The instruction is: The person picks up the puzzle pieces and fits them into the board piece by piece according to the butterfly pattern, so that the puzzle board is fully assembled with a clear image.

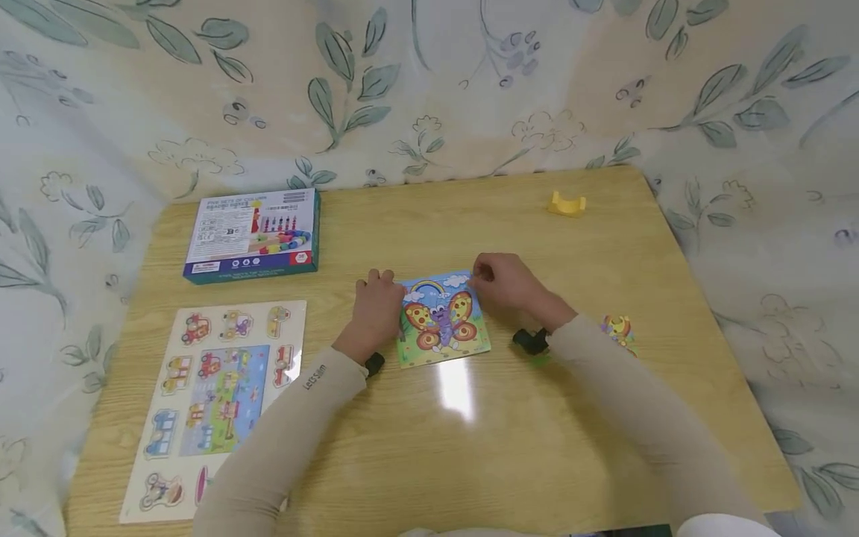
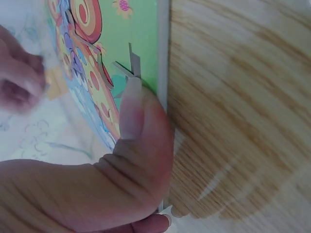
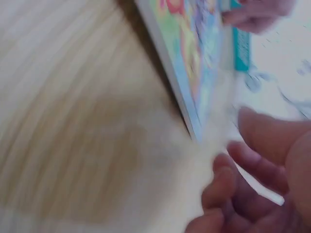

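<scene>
A butterfly puzzle board [image 1: 443, 321] lies mid-table, a rainbow and clouds at its top. My left hand [image 1: 378, 309] grips its left edge; the left wrist view shows the thumb [image 2: 132, 114] on the picture, beside a dark gap [image 2: 134, 60] between pieces. Beyond the board's upper right corner is my right hand [image 1: 506, 283]. In the right wrist view, the right hand's fingers [image 3: 221, 187] are loosely bent and apart from the board, with nothing seen between them and the thumb. That view is blurred.
At left lies a vehicle puzzle board [image 1: 153, 477], below a boxed bead set [image 1: 251, 235]. A yellow curved piece [image 1: 567, 203] is at the back right. Small colourful pieces [image 1: 619, 330] lie by the right forearm. A green bit [image 1: 540, 360] shows under the right wrist.
</scene>
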The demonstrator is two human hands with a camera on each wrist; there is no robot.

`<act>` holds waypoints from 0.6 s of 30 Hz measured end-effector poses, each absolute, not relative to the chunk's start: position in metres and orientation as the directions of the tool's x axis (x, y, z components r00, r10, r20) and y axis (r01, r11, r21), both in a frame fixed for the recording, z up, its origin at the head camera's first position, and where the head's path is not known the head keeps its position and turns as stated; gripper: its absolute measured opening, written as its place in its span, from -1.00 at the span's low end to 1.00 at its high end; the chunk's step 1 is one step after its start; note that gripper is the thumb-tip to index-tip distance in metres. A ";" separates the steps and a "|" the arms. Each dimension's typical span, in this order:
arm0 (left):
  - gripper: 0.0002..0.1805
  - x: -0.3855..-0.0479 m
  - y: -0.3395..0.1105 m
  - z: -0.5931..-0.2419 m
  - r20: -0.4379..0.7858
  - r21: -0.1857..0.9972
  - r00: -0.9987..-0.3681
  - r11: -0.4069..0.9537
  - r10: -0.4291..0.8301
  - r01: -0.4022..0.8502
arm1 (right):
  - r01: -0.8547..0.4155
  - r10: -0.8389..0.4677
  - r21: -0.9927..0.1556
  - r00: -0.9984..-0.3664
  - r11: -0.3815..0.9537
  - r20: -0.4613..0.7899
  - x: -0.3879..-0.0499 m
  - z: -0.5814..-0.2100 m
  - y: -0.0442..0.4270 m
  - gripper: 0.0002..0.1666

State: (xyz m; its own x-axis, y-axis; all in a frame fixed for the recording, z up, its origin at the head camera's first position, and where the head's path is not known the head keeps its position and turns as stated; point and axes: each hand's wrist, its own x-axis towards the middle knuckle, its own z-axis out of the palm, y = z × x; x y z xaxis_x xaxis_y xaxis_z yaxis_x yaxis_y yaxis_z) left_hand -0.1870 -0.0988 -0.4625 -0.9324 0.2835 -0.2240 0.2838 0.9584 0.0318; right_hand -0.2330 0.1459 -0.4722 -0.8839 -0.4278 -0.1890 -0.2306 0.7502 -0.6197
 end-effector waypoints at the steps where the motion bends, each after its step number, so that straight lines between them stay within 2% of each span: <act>1: -0.39 -0.188 -0.099 -0.462 -0.227 0.029 -0.932 0.958 0.284 0.285 | -0.260 -0.451 -0.601 -0.872 0.756 -0.190 -0.230 -0.468 0.157 -0.79; 5: -0.32 -0.189 -0.099 -0.461 -0.237 0.034 -0.927 0.956 0.290 0.290 | -0.323 -0.503 -0.508 -0.821 0.799 -0.270 -0.207 -0.454 0.207 -0.63; 9: -0.32 -0.190 -0.100 -0.458 -0.244 0.049 -0.926 0.957 0.289 0.286 | -0.289 -0.472 -0.467 -0.813 0.835 -0.341 -0.180 -0.452 0.242 -0.44; 13: -0.34 -0.189 -0.102 -0.454 -0.246 0.035 -0.928 0.959 0.280 0.280 | -0.318 -0.474 -0.459 -0.836 0.829 -0.276 -0.158 -0.463 0.245 -0.39; 18: -0.36 -0.188 -0.100 -0.455 -0.269 0.044 -0.920 0.958 0.285 0.284 | -0.400 -0.480 -0.403 -0.869 0.824 -0.120 -0.138 -0.480 0.237 -0.52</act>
